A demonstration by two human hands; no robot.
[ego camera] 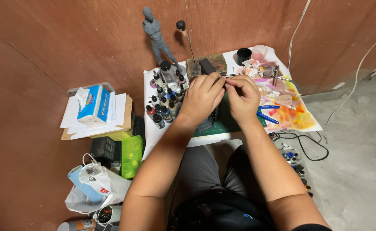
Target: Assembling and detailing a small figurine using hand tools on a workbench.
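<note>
Both hands meet over the green cutting mat (222, 126) at the small table's (171, 141) centre: the left hand (201, 97) and right hand (242, 96) are curled, fingertips pinching a thin dark rod (230, 75) between them. Paint bottles (164, 105) crowd the 9 o'clock side, a black cup (243, 55) stands at 1 o'clock, and blue pliers (266, 113) lie at 3 o'clock, leaving little free room.

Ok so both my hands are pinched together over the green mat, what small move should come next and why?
Probably keep the left hand still as a brace and let the right hand make the fine adjustment. The fingertips of both meet over the green cutting mat, hiding whatever small piece is between them, and the paint bottles stand crowded right beside the left hand, so a wide move could knock them.
</note>
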